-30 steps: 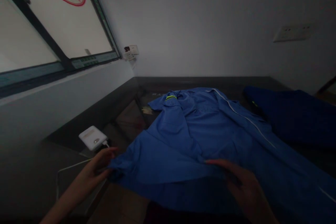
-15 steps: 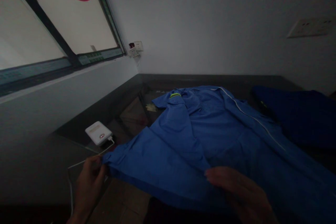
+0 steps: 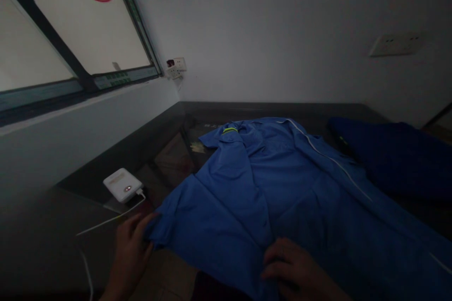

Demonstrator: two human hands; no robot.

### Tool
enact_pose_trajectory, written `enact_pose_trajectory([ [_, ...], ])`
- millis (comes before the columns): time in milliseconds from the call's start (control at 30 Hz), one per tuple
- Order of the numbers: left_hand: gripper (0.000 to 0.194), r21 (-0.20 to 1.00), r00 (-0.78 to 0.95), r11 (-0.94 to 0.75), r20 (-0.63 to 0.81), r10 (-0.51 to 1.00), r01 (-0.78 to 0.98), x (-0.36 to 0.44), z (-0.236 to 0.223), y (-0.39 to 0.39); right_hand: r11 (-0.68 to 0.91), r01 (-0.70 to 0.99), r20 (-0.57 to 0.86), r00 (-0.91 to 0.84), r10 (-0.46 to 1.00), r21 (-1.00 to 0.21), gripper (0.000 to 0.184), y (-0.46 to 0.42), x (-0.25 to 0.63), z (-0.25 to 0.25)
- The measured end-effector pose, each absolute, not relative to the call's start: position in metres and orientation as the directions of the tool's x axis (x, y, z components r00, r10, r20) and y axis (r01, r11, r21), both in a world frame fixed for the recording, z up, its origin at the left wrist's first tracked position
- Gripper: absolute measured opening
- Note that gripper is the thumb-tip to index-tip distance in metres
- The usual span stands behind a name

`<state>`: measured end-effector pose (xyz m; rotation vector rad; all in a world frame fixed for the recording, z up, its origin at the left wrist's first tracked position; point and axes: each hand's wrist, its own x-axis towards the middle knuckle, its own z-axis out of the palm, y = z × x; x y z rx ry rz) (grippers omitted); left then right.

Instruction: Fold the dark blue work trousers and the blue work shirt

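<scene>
A bright blue jacket (image 3: 282, 183) with white piping and a yellow-green shoulder mark lies spread on a dark table (image 3: 158, 150). My left hand (image 3: 129, 254) pinches the near left corner of the jacket's hem, fingers closed on the cloth. My right hand (image 3: 293, 273) rests on the jacket's near edge with its fingers curled onto the fabric. The room is dim and the fingers are hard to see.
A white power bank (image 3: 122, 184) with a white cable (image 3: 109, 218) lies on the table just left of my left hand. A darker blue garment (image 3: 391, 155) sits at the right. A window (image 3: 70, 33) and a wall socket (image 3: 175, 67) are at the left.
Both hands have drawn the jacket's near edge toward me and lower. The left corner has gone from lifted to nearer the table, and the right hand has slid back to the edge.
</scene>
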<state>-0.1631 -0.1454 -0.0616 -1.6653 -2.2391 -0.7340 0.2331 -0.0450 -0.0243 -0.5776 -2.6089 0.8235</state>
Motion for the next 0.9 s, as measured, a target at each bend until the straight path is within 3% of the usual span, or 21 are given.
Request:
enact_pose_trajectory([
  [67, 0.031, 0.234, -0.279, 0.182, 0.505, 0.817, 0.955, -0.168, -0.060, -0.144, 0.721, 0.280, 0.180, -0.854, 0.489, -0.634, 0.034, -0.046, 0.233, -0.022],
  [200, 0.029, 0.512, -0.416, 0.143, 0.469, 0.779, 0.847, -0.181, -0.060, -0.149, 0.631, 0.231, 0.180, -0.836, 0.518, -0.741, 0.035, -0.046, 0.235, -0.021],
  [300, 0.030, 0.587, -0.490, 0.176, 0.433, 0.757, 0.790, -0.187, -0.063, -0.153, 0.592, 0.238, 0.162, -0.824, 0.543, -0.770, 0.031, -0.047, 0.235, -0.022],
  [533, 0.026, 0.435, -0.363, 0.265, 0.160, 0.918, 0.860, -0.191, -0.054, -0.151, 0.655, 0.283, 0.159, -0.833, 0.530, -0.700, 0.032, -0.051, 0.232, -0.033],
  [700, 0.041, 0.319, -0.256, 0.239, 0.012, 0.967, 0.917, -0.205, -0.041, -0.153, 0.672, 0.264, 0.165, -0.849, 0.503, -0.691, 0.041, -0.052, 0.239, -0.024],
  [800, 0.050, 0.237, -0.151, 0.149, -0.010, 0.988, 0.960, -0.212, -0.035, -0.154, 0.642, 0.357, 0.162, -0.780, 0.605, -0.679, 0.035, -0.048, 0.250, -0.013],
  [900, 0.048, 0.233, -0.137, 0.123, 0.048, 0.989, 0.965, -0.206, -0.025, -0.140, 0.582, 0.529, 0.176, -0.628, 0.758, -0.618, 0.030, -0.033, 0.260, -0.012],
])
